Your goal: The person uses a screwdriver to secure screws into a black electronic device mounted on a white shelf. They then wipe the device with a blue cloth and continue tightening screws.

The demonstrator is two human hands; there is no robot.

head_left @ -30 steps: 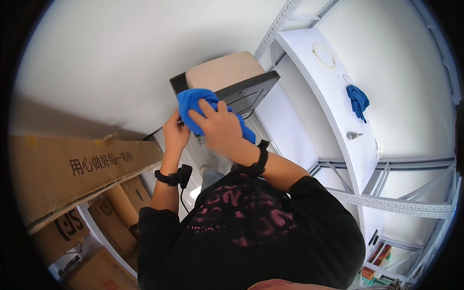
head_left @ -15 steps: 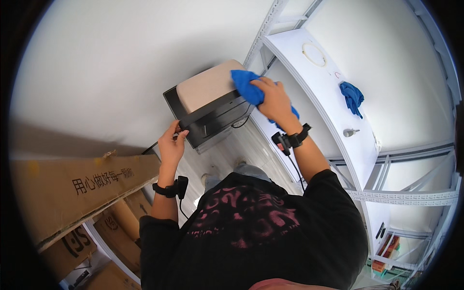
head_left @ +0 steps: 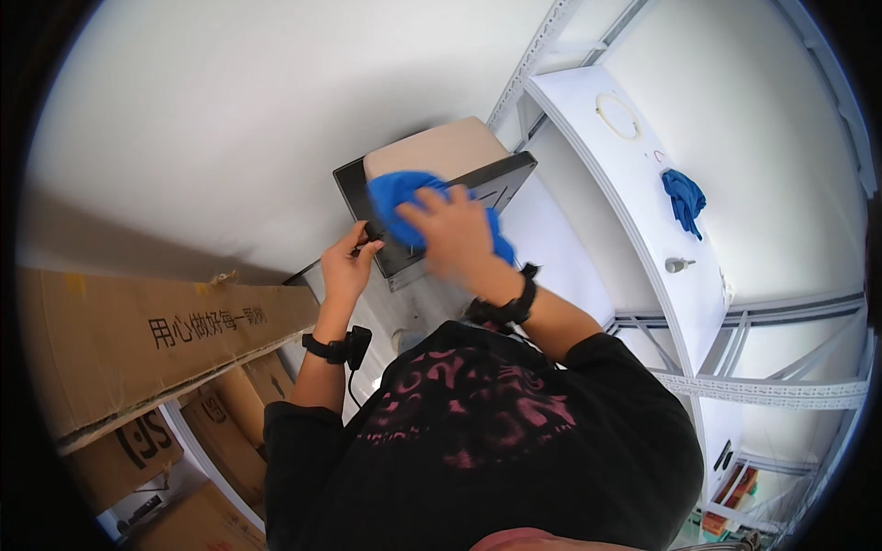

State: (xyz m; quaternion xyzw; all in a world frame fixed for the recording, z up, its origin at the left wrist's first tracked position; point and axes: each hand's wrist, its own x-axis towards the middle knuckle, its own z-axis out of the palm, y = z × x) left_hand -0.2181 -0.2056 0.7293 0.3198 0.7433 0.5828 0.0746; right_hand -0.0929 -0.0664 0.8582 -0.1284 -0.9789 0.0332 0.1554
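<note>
Bunched under my right hand [head_left: 450, 234] is a blue cloth [head_left: 395, 197], blurred by motion and pressed to the upright face of a black box-like unit [head_left: 516, 173]. The hand and cloth hide much of that face. Behind the unit's top edge lies a beige, rounded-corner block [head_left: 439, 152]. At the unit's near left corner, the fingers of my left hand [head_left: 345, 268] pinch the black edge.
A white shelf [head_left: 643, 216] curves along the right, bearing another blue cloth [head_left: 684, 202], a pale ring [head_left: 617, 117] and a small light-coloured bottle [head_left: 678, 265]. Cardboard boxes [head_left: 110, 367] fill a rack on the left. A white wall [head_left: 230, 138] rises behind the unit.
My right hand has swept the cloth leftward and down, from the unit's right end across its face toward my left hand. My left hand keeps its grip on the corner.
</note>
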